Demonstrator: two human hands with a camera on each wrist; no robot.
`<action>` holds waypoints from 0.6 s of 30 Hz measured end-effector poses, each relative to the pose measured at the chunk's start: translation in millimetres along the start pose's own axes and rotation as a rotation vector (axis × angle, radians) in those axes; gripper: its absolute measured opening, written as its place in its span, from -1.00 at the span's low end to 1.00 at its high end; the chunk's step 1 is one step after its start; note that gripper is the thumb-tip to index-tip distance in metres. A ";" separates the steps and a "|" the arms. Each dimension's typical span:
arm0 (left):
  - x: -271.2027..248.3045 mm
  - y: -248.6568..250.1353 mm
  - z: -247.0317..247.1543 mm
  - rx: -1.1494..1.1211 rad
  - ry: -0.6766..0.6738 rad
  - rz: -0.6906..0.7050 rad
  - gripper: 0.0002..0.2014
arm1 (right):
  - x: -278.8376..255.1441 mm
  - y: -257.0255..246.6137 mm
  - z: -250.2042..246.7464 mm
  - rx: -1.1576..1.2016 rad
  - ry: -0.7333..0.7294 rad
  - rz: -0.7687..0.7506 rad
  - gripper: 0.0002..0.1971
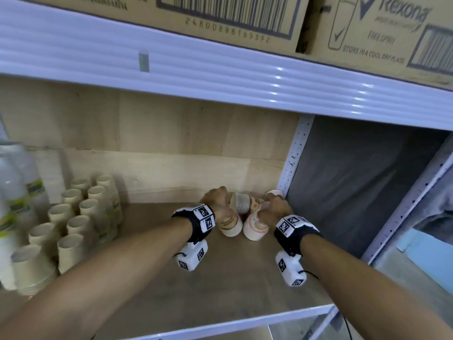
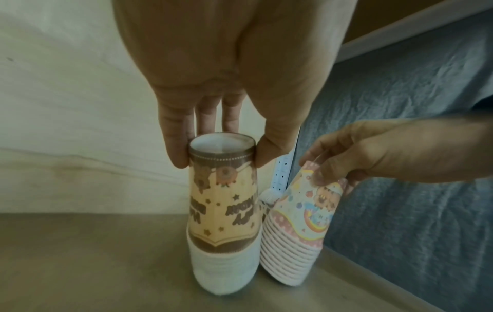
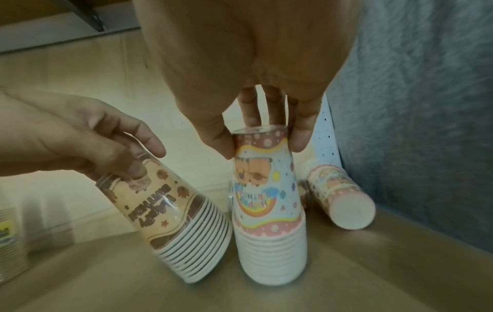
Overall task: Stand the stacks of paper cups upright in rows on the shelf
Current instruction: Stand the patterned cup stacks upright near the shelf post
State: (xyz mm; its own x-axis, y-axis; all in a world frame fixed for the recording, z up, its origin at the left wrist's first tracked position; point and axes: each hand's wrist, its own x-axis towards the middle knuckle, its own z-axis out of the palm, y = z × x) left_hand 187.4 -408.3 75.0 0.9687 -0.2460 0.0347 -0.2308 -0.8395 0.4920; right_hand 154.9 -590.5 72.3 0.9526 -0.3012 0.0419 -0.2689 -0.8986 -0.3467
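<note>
Working at the shelf back right corner: seat both stacks flat, rims down. Left hand pinching brown stack by its top; right hand pinching pink stack likewise. Ease straight down, touching sides, clear of toppled stack.

Two held cup stacks side by side; lying stack right; upright rows far left.

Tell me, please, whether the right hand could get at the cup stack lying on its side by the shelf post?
Probably not yet: the right hand grips the pink stack. Once freed, the way to the lying stack looks open.
</note>
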 end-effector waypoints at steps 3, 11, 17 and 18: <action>-3.7 -4.2 -9.1 0.003 0.006 0.013 -0.56 | 0.5 -9.6 -1.1 -0.010 -0.002 -0.072 -0.56; -13.8 -19.7 -28.0 0.003 -0.029 -0.010 -0.64 | -0.2 -26.2 -1.7 -0.083 0.004 -0.134 -0.74; -16.3 -30.6 -33.4 0.008 -0.041 -0.027 -0.64 | -3.0 -29.4 -4.1 -0.044 -0.030 -0.137 -0.68; -16.9 -30.8 -34.5 0.015 -0.045 -0.032 -0.64 | -4.5 -30.3 -5.6 -0.038 -0.036 -0.137 -0.65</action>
State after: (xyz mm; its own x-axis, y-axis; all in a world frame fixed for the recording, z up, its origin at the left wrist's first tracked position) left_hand 181.3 -361.6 89.3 0.9706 -0.2399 -0.0205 -0.2011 -0.8544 0.4791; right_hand 158.0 -563.7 87.8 0.9851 -0.1642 0.0522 -0.1409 -0.9422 -0.3040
